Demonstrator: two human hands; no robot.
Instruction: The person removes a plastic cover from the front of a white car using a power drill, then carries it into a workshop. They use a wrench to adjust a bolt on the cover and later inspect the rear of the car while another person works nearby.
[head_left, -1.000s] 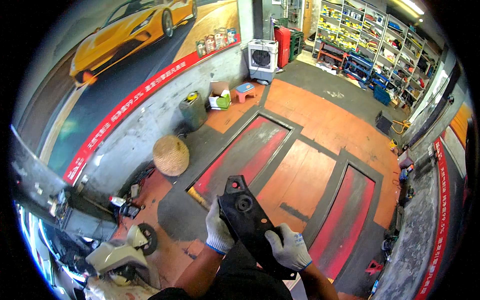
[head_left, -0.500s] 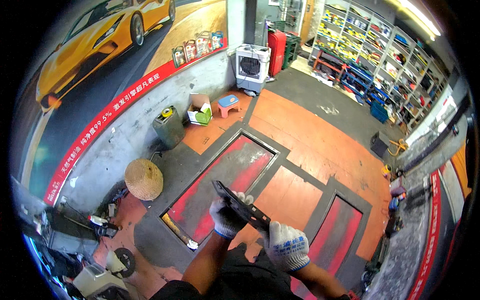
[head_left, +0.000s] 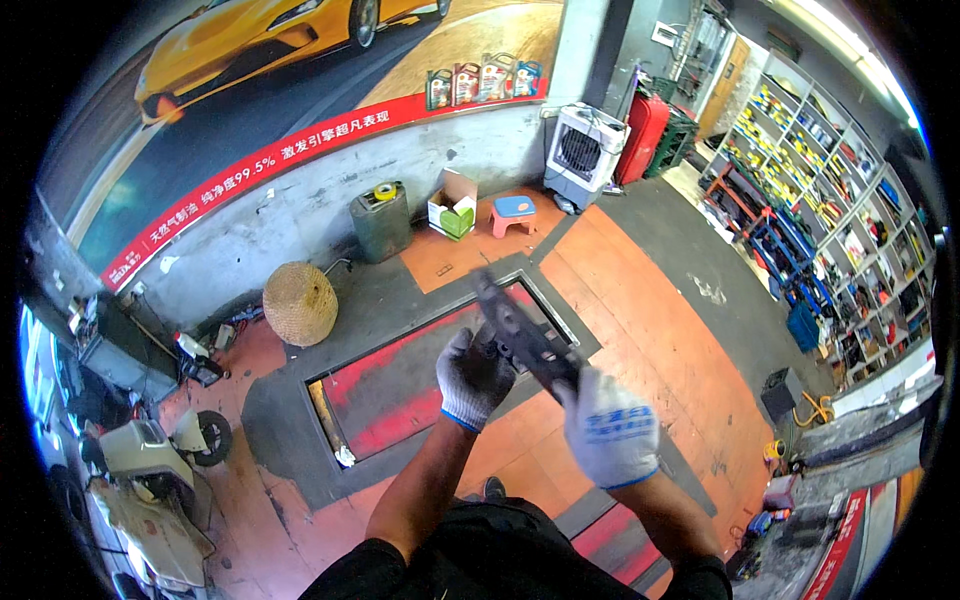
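Note:
A long, dark, flat part with holes and cut-outs [head_left: 532, 345] is held up slantwise in front of me, slightly blurred; its exact kind is unclear. My right hand [head_left: 612, 428], in a white knit glove with blue print, is closed round its near right end. Against the left edge of the part, around its middle, is my left hand [head_left: 474, 378] in a white glove with a dark, soiled palm. Its fingers curl at the part and are partly hidden there, while the thumb stands apart.
Red-and-grey floor panels [head_left: 385, 400] lie below. Along the wall are a woven basket [head_left: 300, 304], a dark canister [head_left: 382, 225], an open carton [head_left: 453, 210], a small stool [head_left: 514, 213] and an air cooler [head_left: 585, 155]. A scooter [head_left: 150, 455] stands left, loaded shelves [head_left: 810, 160] far right.
My view has swung, so the room sits further right. The part has turned to show its broad, holed face. My left hand's grip has loosened, its thumb now apart; the right hand still holds the near end.

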